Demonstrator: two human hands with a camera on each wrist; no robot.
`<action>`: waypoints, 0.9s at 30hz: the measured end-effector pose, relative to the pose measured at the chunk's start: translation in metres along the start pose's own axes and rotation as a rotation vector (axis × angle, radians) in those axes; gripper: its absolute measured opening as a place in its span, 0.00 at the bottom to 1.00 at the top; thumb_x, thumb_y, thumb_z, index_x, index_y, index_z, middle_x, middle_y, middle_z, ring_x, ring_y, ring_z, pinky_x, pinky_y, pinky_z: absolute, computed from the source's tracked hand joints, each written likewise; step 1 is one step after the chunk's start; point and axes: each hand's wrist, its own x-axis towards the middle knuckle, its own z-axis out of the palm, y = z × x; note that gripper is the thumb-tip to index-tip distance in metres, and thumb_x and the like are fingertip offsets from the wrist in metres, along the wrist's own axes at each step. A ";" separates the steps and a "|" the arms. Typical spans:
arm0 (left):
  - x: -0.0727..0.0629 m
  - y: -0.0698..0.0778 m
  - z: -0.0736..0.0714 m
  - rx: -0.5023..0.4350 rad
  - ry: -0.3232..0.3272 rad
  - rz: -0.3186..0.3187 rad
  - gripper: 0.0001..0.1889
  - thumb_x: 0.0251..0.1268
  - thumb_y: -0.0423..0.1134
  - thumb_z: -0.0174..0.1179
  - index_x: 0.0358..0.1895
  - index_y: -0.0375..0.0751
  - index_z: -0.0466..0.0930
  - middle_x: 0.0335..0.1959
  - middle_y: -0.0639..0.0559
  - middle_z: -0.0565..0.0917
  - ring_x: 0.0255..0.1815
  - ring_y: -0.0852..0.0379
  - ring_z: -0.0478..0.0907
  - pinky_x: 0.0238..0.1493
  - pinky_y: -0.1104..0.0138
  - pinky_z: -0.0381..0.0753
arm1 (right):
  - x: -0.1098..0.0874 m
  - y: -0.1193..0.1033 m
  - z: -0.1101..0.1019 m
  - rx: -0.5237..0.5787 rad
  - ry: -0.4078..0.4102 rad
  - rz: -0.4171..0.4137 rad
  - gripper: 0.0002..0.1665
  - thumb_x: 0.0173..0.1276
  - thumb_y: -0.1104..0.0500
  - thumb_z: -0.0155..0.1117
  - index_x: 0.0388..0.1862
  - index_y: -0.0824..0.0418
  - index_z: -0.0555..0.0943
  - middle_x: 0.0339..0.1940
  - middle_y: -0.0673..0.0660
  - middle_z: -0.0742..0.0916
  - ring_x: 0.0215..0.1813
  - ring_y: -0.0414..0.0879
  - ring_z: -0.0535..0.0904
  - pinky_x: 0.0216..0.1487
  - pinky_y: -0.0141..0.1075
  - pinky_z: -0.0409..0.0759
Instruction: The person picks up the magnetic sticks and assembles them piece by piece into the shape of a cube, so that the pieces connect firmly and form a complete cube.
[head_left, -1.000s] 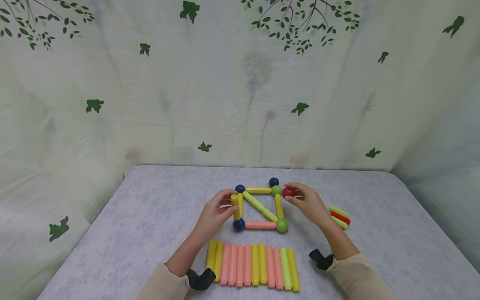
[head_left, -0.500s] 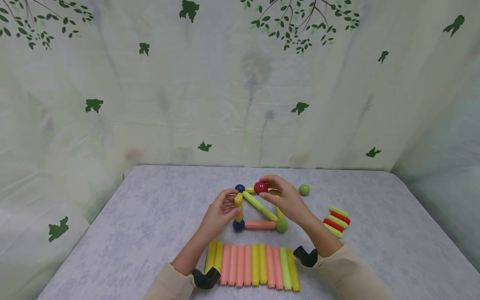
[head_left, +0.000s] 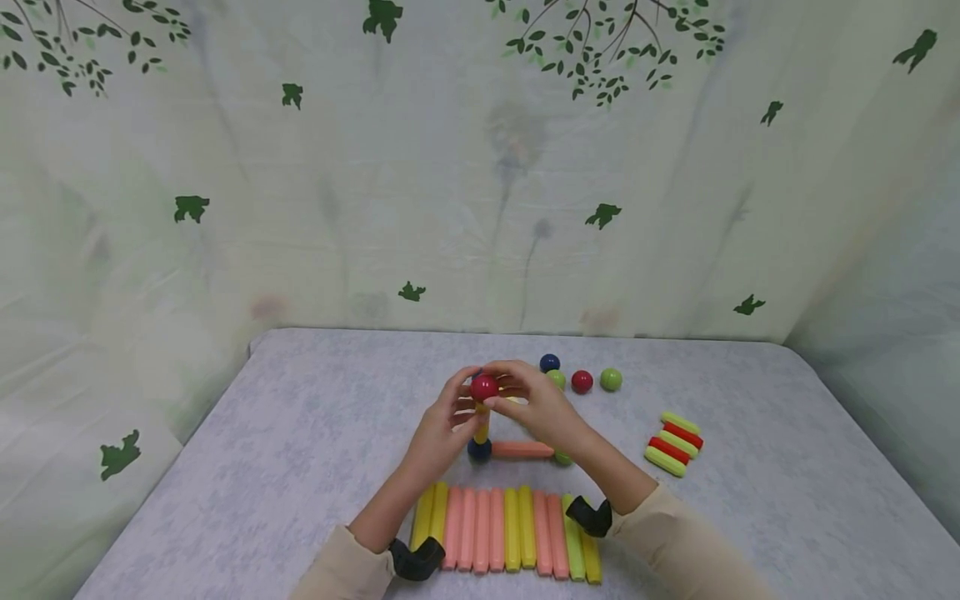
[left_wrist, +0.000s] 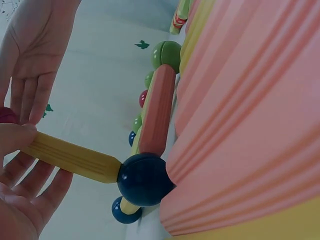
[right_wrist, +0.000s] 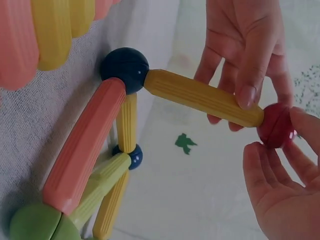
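Note:
My left hand (head_left: 442,429) pinches an upright yellow stick (right_wrist: 200,97) near its top. The stick's foot meets a dark blue ball (right_wrist: 125,70) at the near left corner of a frame. My right hand (head_left: 543,408) holds a red ball (head_left: 484,387) between thumb and fingers. In the right wrist view this ball touches the stick's upper end. A pink stick (head_left: 522,450) runs from the blue ball to a green ball (left_wrist: 166,54). Behind them lie yellow and light green sticks and a second blue ball (left_wrist: 126,210). In the head view the hands hide much of the frame.
A row of pink, yellow and light green sticks (head_left: 510,529) lies in front of the frame. Loose red (head_left: 582,382), green (head_left: 611,379) and blue balls (head_left: 550,362) sit behind it. Short red and green sticks (head_left: 673,444) lie to the right.
My right hand has carried the red ball leftward from the right side of the frame onto the top of the yellow stick. The left hand has stayed on that stick.

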 end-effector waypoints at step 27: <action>0.007 -0.031 0.000 0.025 0.017 -0.036 0.30 0.54 0.33 0.63 0.61 0.49 0.63 0.46 0.52 0.77 0.46 0.57 0.73 0.42 0.65 0.76 | -0.138 0.026 -0.023 -0.316 -0.244 0.625 0.32 0.53 0.58 0.68 0.57 0.62 0.68 0.38 0.55 0.72 0.34 0.46 0.68 0.28 0.36 0.71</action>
